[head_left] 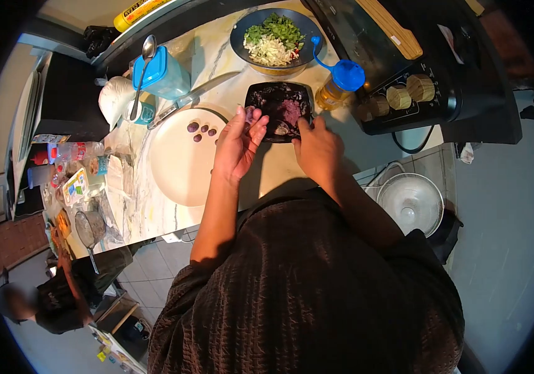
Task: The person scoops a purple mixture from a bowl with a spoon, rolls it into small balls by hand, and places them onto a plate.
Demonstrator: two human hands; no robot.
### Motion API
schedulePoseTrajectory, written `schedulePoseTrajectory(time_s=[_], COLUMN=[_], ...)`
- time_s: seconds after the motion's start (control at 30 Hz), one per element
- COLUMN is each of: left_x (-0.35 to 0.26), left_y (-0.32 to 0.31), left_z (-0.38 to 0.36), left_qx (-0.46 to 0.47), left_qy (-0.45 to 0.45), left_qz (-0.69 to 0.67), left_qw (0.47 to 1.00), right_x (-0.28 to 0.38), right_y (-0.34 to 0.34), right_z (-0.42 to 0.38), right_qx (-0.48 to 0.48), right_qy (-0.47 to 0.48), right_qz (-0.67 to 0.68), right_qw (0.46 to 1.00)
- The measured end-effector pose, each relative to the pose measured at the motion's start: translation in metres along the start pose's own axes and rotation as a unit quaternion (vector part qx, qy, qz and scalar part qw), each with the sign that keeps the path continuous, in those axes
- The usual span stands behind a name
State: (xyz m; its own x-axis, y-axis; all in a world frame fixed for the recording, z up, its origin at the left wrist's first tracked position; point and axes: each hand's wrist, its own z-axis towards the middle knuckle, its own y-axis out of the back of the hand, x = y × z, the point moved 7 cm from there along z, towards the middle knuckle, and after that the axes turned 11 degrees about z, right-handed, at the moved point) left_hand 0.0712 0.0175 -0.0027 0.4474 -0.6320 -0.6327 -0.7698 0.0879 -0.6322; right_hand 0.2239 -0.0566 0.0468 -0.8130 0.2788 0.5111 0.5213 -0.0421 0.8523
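My left hand (240, 143) is raised between the round cream board and the black square dish, its fingers curled around a small purplish piece. At the lower right edge of the black dish (254, 92) is my right hand (319, 149), fingers bent down at the rim; what its fingertips hold, if anything, is hidden. Pinkish-purple mash (291, 112) lies in that dish. Several small dark purple balls (193, 127) rest on the cream board (176, 168). Behind the dish, a dark bowl (242, 50) contains chopped greens and pale chopped pieces.
A blue-capped oil bottle (347, 76) stands right of the dish, beside a black oven (466, 81). A knife (208, 86) and a blue-lidded container (167, 75) are at the back left. Another person (55, 302) is at the lower left. A mesh strainer (409, 202) sits lower right.
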Motion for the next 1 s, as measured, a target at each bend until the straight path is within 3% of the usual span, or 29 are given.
schedulePoseTrajectory(time_s=[0.07, 0.13, 0.17, 0.23, 0.33, 0.57, 0.63, 0.7, 0.73, 0.8, 0.83, 0.9, 0.93, 1.0], left_x=[-0.002, -0.003, -0.002, 0.000, 0.002, 0.001, 0.002, 0.008, 0.009, 0.005, 0.002, -0.004, -0.005, -0.012], left_y=[-0.011, -0.012, -0.015, -0.016, -0.023, -0.029, -0.022, -0.017, -0.010, -0.026, -0.031, -0.026, -0.027, -0.032], left_z=[-0.006, -0.008, -0.008, -0.007, -0.004, -0.013, -0.010, -0.003, 0.001, -0.004, -0.007, -0.008, -0.009, -0.010], left_qx=[-0.018, -0.036, -0.020, 0.000, 0.055, 0.019, -0.001, 0.116, 0.115, 0.240, 0.238, 0.086, 0.084, 0.108], left_qy=[-0.001, 0.000, 0.002, 0.007, -0.002, 0.034, 0.049, 0.050, 0.049, 0.075, 0.073, 0.045, 0.044, 0.004], left_qz=[0.044, 0.088, 0.082, 0.076, 0.084, 0.094, 0.087, -0.004, -0.006, -0.082, -0.084, -0.010, -0.012, -0.081], left_qw=[0.999, 0.995, 0.996, 0.997, 0.995, 0.995, 0.995, 0.992, 0.992, 0.964, 0.965, 0.995, 0.995, 0.991], right_x=[0.013, 0.040, 0.042, 0.057, 0.052, 0.044, 0.051, 0.050, 0.051, 0.052, 0.054, 0.056, 0.055, 0.061], right_y=[0.011, 0.036, 0.035, 0.040, 0.031, 0.026, 0.027, 0.024, 0.023, 0.026, 0.029, 0.030, 0.028, 0.019], right_z=[-0.001, -0.007, -0.003, 0.002, 0.009, 0.022, 0.019, 0.019, 0.018, 0.016, 0.014, 0.014, 0.015, 0.006], right_qx=[-0.032, -0.163, -0.165, -0.189, -0.198, -0.160, -0.163, -0.165, -0.170, -0.178, -0.188, -0.159, -0.131, -0.123], right_qy=[0.033, 0.163, 0.160, 0.284, 0.294, 0.266, 0.314, 0.327, 0.338, 0.341, 0.343, 0.323, 0.298, 0.333], right_qz=[-0.046, 0.075, 0.075, 0.197, 0.217, 0.254, 0.213, 0.179, 0.146, 0.156, 0.167, 0.239, 0.310, 0.286], right_qw=[0.998, 0.970, 0.970, 0.919, 0.910, 0.916, 0.911, 0.913, 0.914, 0.910, 0.905, 0.902, 0.893, 0.890])
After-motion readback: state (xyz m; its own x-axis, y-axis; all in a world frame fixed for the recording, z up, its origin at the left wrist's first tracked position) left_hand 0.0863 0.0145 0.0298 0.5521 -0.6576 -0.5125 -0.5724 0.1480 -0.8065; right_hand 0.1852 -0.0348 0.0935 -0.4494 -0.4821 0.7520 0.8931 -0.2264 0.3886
